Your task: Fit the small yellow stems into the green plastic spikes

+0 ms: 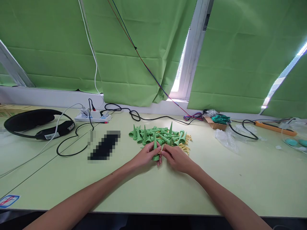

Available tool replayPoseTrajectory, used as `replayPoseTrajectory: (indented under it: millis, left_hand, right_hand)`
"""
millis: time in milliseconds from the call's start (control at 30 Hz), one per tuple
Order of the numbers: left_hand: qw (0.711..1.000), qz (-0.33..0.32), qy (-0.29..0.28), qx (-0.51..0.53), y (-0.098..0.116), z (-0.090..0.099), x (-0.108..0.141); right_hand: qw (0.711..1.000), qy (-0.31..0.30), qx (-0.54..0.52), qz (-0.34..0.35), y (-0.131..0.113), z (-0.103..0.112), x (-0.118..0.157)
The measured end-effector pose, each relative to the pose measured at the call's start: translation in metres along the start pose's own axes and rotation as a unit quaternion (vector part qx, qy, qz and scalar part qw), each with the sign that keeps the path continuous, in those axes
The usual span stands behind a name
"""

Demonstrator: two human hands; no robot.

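Note:
My left hand (pixel 145 156) is closed around a green pointed plastic cone (pixel 155 147), held upright with its wide end down. Close against it, my right hand (pixel 177 158) pinches a small yellowish piece (pixel 160 152) at the cone's side, partly covered by the fingertips. Just beyond both hands lies a heap of similar green cones (pixel 144 136), some standing, others on their sides. Small yellow plastic pieces (pixel 184 149) are scattered at the heap's right edge, behind my right hand.
A black neckband-like device (pixel 55 129) and a pixelated dark patch (pixel 105 147) lie left. A power strip (pixel 92 115) and black cables run along the back. Farther right are a small cardboard box (pixel 217 125), clear plastic bags (pixel 226 140) and an orange bar (pixel 275 128).

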State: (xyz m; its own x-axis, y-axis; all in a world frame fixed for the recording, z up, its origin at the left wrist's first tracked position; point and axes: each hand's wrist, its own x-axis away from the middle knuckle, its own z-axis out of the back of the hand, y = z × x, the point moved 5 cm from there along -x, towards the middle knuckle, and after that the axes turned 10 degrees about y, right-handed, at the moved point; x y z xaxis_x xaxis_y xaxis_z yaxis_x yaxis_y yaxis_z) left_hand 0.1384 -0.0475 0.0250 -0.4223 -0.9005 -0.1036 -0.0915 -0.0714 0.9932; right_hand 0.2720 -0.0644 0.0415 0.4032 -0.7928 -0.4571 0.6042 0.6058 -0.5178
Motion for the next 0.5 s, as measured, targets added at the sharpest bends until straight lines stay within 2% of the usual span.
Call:
replayPoseTrajectory:
  millis: [500]
  left_hand:
    - [1.000, 0.004, 0.006, 0.002, -0.0008, 0.0000, -0.0003]
  right_hand:
    - [1.000, -0.010, 0.013, 0.001, 0.0004, -0.0002, 0.0000]
